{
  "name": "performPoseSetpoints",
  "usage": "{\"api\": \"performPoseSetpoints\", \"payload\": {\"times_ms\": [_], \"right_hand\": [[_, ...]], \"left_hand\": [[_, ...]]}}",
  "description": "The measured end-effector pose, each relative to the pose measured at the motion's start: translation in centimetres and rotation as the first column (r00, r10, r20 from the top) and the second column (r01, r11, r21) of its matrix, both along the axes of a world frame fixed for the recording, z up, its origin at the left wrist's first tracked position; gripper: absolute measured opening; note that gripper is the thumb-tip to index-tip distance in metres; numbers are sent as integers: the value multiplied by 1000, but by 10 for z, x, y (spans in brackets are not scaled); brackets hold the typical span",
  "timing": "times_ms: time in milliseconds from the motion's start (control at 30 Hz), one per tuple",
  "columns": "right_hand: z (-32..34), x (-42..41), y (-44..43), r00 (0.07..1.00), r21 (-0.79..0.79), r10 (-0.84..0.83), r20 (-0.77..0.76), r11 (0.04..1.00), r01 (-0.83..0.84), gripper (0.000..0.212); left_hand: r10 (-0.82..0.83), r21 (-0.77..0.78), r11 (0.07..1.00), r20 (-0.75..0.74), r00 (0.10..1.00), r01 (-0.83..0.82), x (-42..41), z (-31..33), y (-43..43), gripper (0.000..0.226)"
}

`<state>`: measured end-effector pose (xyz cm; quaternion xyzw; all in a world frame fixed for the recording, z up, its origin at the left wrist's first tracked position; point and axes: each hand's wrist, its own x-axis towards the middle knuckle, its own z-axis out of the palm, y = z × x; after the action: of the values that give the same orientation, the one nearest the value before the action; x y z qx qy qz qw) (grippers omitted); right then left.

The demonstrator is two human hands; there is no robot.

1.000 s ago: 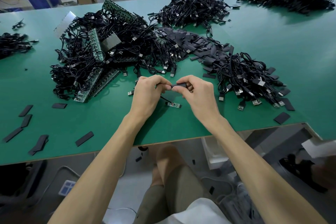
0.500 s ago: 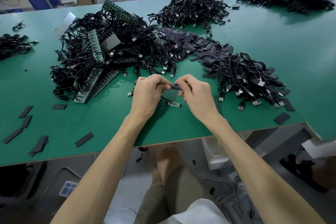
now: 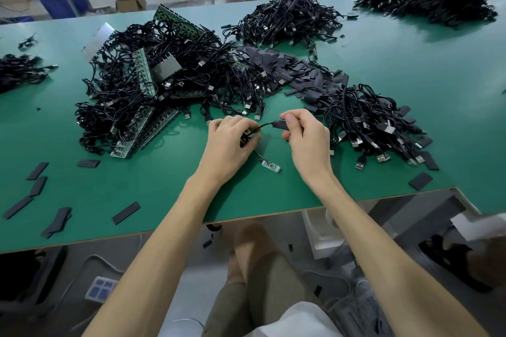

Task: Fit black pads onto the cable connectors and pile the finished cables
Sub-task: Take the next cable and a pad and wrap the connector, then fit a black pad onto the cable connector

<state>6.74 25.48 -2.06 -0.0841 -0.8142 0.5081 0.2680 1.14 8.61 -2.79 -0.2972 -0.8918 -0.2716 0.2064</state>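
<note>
Over the green table (image 3: 410, 68), my right hand (image 3: 308, 139) pinches a black pad (image 3: 280, 125) that sits around the end of a thin black cable (image 3: 262, 127). My left hand (image 3: 228, 142) grips the same cable a short way to the left, fingers curled around it. A small green circuit-board connector (image 3: 271, 166) lies on the table below and between the hands, on a cable running up under the left hand. A heap of loose black pads (image 3: 290, 71) lies beyond the hands. Right of my right hand is a pile of cables (image 3: 369, 120).
A big tangle of cables and green boards (image 3: 153, 85) fills the left middle. More cable heaps lie at the back (image 3: 287, 19), far right (image 3: 427, 0) and far left (image 3: 19, 71). Loose pads (image 3: 35, 189) dot the front left; one pad (image 3: 420, 180) lies front right.
My hands have drawn apart: the right hand moved right and up with the pad end, the left stayed on the cable, so a short stretch of cable now shows between them.
</note>
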Motion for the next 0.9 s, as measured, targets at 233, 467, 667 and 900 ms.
{"api": "performPoseSetpoints", "payload": {"times_ms": [233, 467, 667, 900], "right_hand": [[2, 0, 6, 994, -103, -103, -25, 990, 100, 22], [-1, -1, 10, 987, -154, -161, 17, 975, 162, 24], [-2, -1, 7, 998, -142, -54, 10, 988, 55, 21], [-3, -2, 1, 981, 19, 171, 96, 985, -173, 11]], "left_hand": [[53, 59, 997, 88, 995, -58, 1, 3, -1, 40], [117, 50, 989, 271, 955, -136, -1, 3, -4, 54], [80, 75, 992, 231, 970, -100, -2, 4, -3, 40], [62, 95, 992, 257, 964, -89, -4, 1, -5, 26]]}}
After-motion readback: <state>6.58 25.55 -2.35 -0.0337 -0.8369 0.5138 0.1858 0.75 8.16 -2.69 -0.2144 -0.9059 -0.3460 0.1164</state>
